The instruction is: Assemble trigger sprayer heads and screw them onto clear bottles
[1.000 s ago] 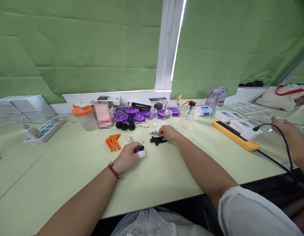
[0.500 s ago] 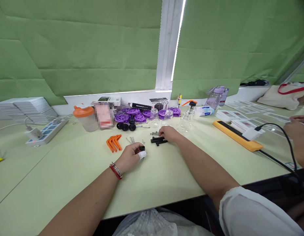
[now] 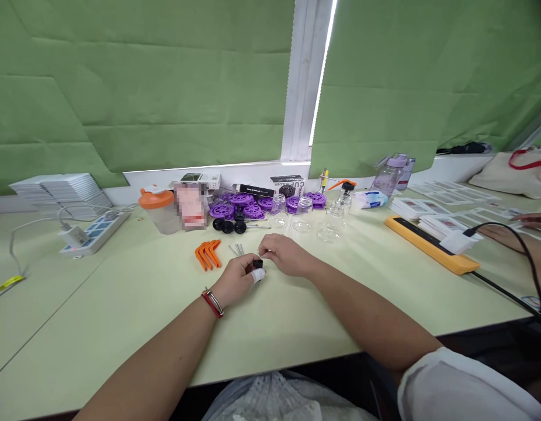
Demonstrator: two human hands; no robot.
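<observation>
My right hand (image 3: 285, 255) has moved in, pinching a tiny piece (image 3: 259, 255) by the black part (image 3: 258, 264) my left hand (image 3: 236, 279) pinches, orange hooks (image 3: 204, 256) left of both still unattached.

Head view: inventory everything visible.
Black part: one, black, in left hand
Hooks: about four, orange, beside rods
Rods: several, silver, behind left hand
Discs: at least three, black, behind rods
Frames: several, purple, behind discs
Cups: several, clear, back centre
Boxes: several, mixed colours, by wall
Shaker: one, orange lid, back left
Blurred item: one, pinkish, beside shaker
Power strips: two, white left, orange right
Tissue pack: one, white, back right
Bottle: one, lilac, back right
Tote bag: one, cream, far right
Stacks: several, white, both sides
Blinds: several, green, background
Table: one, pale green, underneath
Co-worker's hand: at least one, far right
Left hand: one, front centre
Right hand: one, beside left
</observation>
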